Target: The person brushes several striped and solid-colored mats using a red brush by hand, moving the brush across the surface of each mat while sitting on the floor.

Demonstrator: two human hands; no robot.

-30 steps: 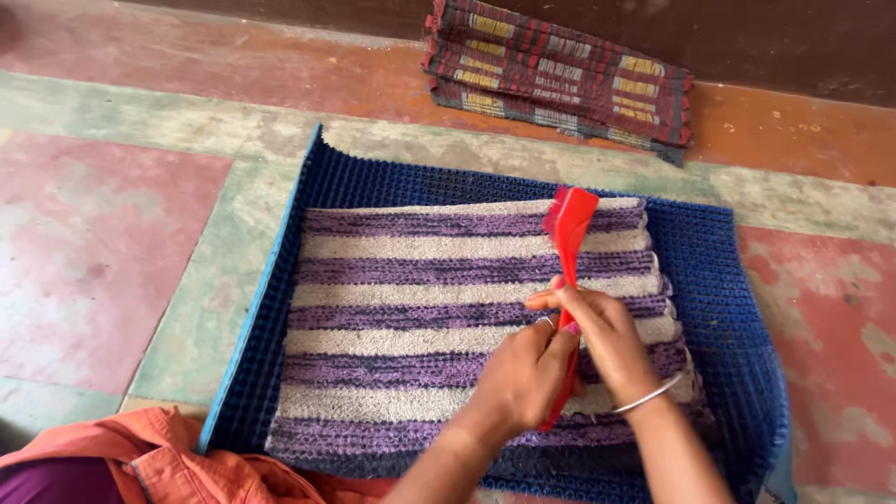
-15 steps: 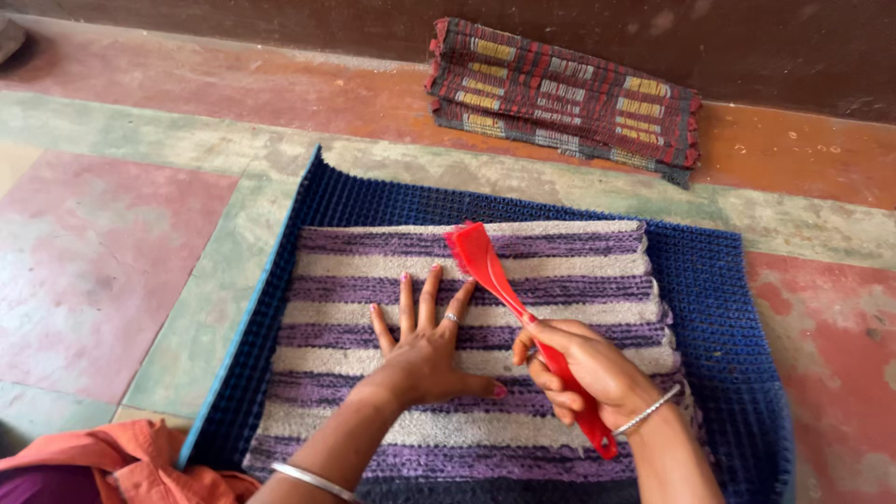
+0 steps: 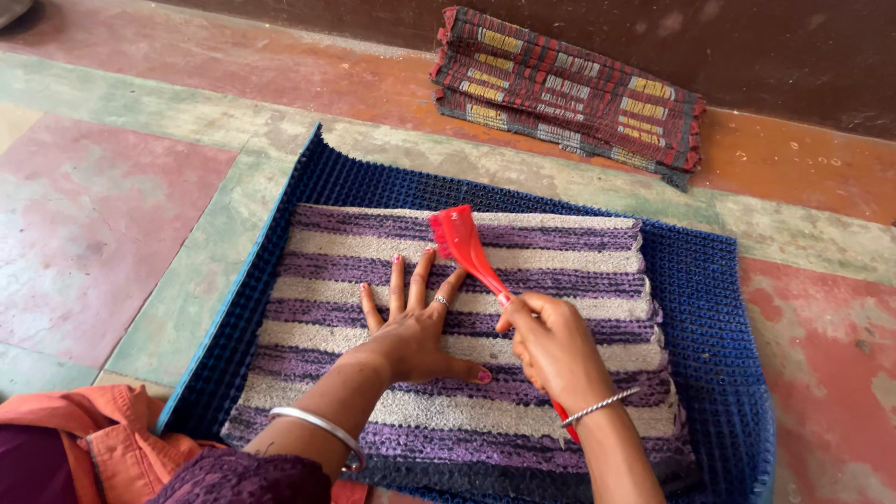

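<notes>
Two bare hands at work over a purple-and-cream striped woven rug (image 3: 523,280), seen from the head camera looking down. Rug lies flat on a larger blue studded plastic mat (image 3: 709,271), which shows as a border on the left, far and right sides. Mat sits on a worn painted floor (image 3: 103,215) of faded red and green panels.

Left hand (image 3: 415,327): palm down, fingers spread, pressed flat on the rug near its middle. Grip open, holding nothing. Ring on one finger, silver bangle on the wrist.

Right hand (image 3: 551,345): grip closed around the handle of a red plastic brush (image 3: 462,245). Handle runs under the fist, its tail end showing just below the wrist. Brush head points away from the person, up and to the left, and lies over the far stripes of the rug, just beyond the left fingertips. Whether the bristles touch the pile cannot be told. Thin silver bangle on this wrist too.

Far side, against a dark brown wall: a folded stack of red, grey and yellow striped woven mats (image 3: 569,93), well apart from the blue mat.

Near left corner: orange cloth (image 3: 103,439) of the person's clothing, beside the mat's edge.
</notes>
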